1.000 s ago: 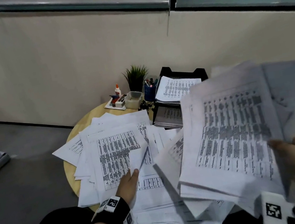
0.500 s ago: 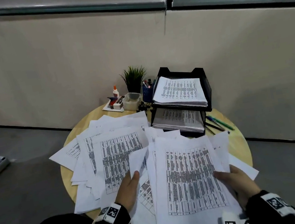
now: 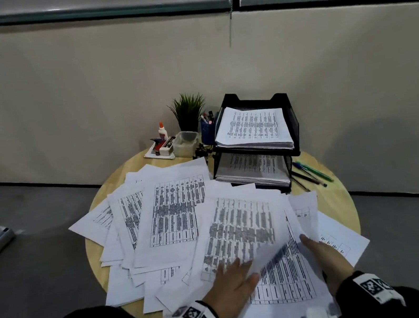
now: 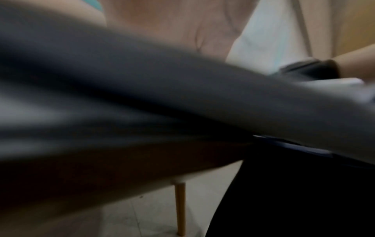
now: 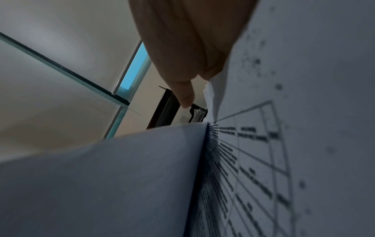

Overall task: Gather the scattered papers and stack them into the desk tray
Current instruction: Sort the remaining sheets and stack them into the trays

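Note:
Printed papers (image 3: 173, 214) lie scattered over the round wooden table (image 3: 340, 200). The black two-tier desk tray (image 3: 290, 117) stands at the back right with sheets in both tiers. Its edge also shows in the right wrist view (image 5: 164, 110). My left hand (image 3: 232, 285) lies with straight fingers on the near edge of a blurred printed sheet (image 3: 240, 234). My right hand (image 3: 324, 256) holds a stack of sheets (image 3: 287, 284) at the table's near edge. In the wrist view one finger (image 5: 186, 96) points straight and paper hides the others. The left wrist view is blurred.
Behind the papers stand a small plant (image 3: 189, 109), a glue bottle (image 3: 162, 132), a clear plastic box (image 3: 186, 142) and a blue pen cup (image 3: 208, 131). Loose pens (image 3: 310, 172) lie right of the tray. A wall runs close behind the table.
The raised stack in my right hand has come down onto the near papers. My left hand has moved right, from a small folded sheet onto a larger printed one.

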{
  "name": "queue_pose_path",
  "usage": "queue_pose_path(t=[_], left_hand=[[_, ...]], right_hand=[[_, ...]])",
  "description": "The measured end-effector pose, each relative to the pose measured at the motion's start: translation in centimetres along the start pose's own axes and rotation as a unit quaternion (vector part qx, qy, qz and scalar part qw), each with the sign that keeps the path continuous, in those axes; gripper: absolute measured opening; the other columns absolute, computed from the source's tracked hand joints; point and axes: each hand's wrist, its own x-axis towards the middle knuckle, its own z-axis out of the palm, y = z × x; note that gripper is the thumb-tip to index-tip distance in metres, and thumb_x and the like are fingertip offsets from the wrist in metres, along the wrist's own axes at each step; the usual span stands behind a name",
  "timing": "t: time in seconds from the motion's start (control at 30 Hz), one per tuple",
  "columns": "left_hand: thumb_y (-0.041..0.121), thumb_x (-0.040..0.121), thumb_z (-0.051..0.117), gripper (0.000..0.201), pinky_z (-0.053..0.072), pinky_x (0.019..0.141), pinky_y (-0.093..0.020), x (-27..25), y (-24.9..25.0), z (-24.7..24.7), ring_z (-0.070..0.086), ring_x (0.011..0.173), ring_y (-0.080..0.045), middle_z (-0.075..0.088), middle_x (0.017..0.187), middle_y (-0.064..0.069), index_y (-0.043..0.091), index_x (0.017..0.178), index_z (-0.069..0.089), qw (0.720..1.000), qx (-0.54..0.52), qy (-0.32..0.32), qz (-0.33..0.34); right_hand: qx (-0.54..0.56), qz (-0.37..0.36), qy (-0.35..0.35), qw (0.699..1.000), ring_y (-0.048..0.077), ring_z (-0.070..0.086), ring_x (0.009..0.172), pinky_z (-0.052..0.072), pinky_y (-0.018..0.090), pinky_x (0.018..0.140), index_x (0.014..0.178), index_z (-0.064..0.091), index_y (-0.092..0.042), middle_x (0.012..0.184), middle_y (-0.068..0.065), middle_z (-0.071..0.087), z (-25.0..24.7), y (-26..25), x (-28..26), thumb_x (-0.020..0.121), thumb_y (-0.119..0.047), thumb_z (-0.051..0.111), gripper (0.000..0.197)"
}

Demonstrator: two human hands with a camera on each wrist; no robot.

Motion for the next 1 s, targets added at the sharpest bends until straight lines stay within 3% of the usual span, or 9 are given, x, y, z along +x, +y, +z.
queue_pose_path(t=[0.07,0.2,0.3,0.4,0.5,0.63,0.73,0.87,1.0], left_hand=[[0.059,0.094,0.021,0.057,-0.016,0.114,-0.047,0.7,-0.2,0.7,-0.011,0.145,-0.020,0.006,0.158,0.002,0.041,0.147,0.011,0.992,0.095,-0.045,0.068],[0.073,0.083,0.031,0.067,-0.009,0.116,-0.043,0.9,-1.1,0.2,-0.004,0.145,-0.010,0.011,0.158,0.010,0.044,0.143,0.026,0.996,0.032,-0.072,0.050],[0.054,0.093,0.037,0.052,0.004,0.119,-0.039,1.3,-2.1,-1.8,0.002,0.146,-0.013,0.017,0.155,0.011,0.035,0.142,0.034,0.990,-0.011,0.138,0.019],[0.050,0.094,0.042,0.056,0.019,0.118,-0.041,2.7,-5.3,-4.3,0.020,0.143,-0.023,0.027,0.153,-0.001,0.021,0.142,0.037,0.955,0.025,0.270,-0.119],[0.046,0.091,0.042,0.049,0.038,0.101,-0.041,2.8,-7.3,-5.9,0.045,0.120,-0.032,0.048,0.131,-0.014,0.006,0.119,0.050,0.954,0.066,0.208,-0.208],[0.033,0.093,0.043,0.032,0.039,0.097,-0.040,2.1,-7.0,-5.7,0.053,0.103,-0.037,0.053,0.106,-0.025,0.005,0.078,0.047,0.971,-0.014,0.162,-0.173],[0.028,0.098,0.041,0.031,0.032,0.106,-0.030,2.1,-6.6,-4.9,0.047,0.121,-0.022,0.051,0.128,-0.002,0.011,0.120,0.055,0.977,-0.078,0.147,-0.137],[0.019,0.093,0.053,0.018,0.031,0.067,-0.024,2.1,-6.5,-4.8,0.040,0.076,-0.014,0.040,0.078,0.006,0.019,0.078,0.043,0.973,-0.129,0.170,-0.091],[0.013,0.088,0.063,0.034,0.024,0.051,-0.018,1.9,-6.7,-4.9,0.029,0.058,-0.010,0.031,0.064,0.001,0.015,0.065,0.038,0.946,-0.255,0.189,-0.065]], right_hand=[[0.011,0.011,-0.009,1.000,0.023,0.051,0.123,0.031,0.036,0.107,0.134,0.049,-0.004,0.126,0.005,0.057,0.0,-0.1,0.1,0.093,-0.036,0.057,0.053],[-0.041,-0.014,0.002,0.999,0.034,0.068,0.089,0.048,0.052,0.095,0.101,0.069,0.002,0.091,0.015,0.074,-0.2,0.8,0.8,0.065,-0.014,0.078,0.041],[-0.070,-0.027,0.002,0.997,0.041,0.068,0.081,0.050,0.060,0.086,0.083,0.069,0.004,0.077,0.021,0.072,-0.3,1.1,0.6,0.060,0.005,0.067,0.024],[-0.076,-0.026,0.012,0.997,0.044,0.067,0.079,0.051,0.059,0.083,0.079,0.067,0.004,0.075,0.024,0.071,-0.4,0.8,0.3,0.073,0.015,0.059,0.015],[-0.056,-0.017,0.017,0.998,0.040,0.066,0.078,0.052,0.051,0.075,0.083,0.065,0.007,0.080,0.026,0.069,-0.5,0.8,0.6,0.081,0.011,0.058,0.008],[0.002,0.013,-0.003,1.000,0.027,0.066,0.080,0.049,0.035,0.079,0.097,0.065,0.008,0.090,0.017,0.070,0.1,0.9,0.5,0.083,-0.003,0.067,0.018],[-0.009,0.038,-0.025,0.999,0.030,0.066,0.081,0.048,0.041,0.092,0.100,0.064,0.008,0.088,0.018,0.070,0.6,0.9,-0.2,0.077,-0.003,0.073,0.028],[-0.012,0.055,-0.024,0.998,0.048,0.064,0.091,0.049,0.060,0.088,0.104,0.061,0.013,0.099,0.034,0.066,0.9,0.5,-1.2,0.076,0.013,0.065,0.028],[0.036,0.041,-0.049,0.997,0.043,0.067,0.077,0.056,0.051,0.072,0.107,0.058,0.015,0.094,0.032,0.068,0.3,-0.2,-1.6,0.081,0.016,0.057,0.027]])
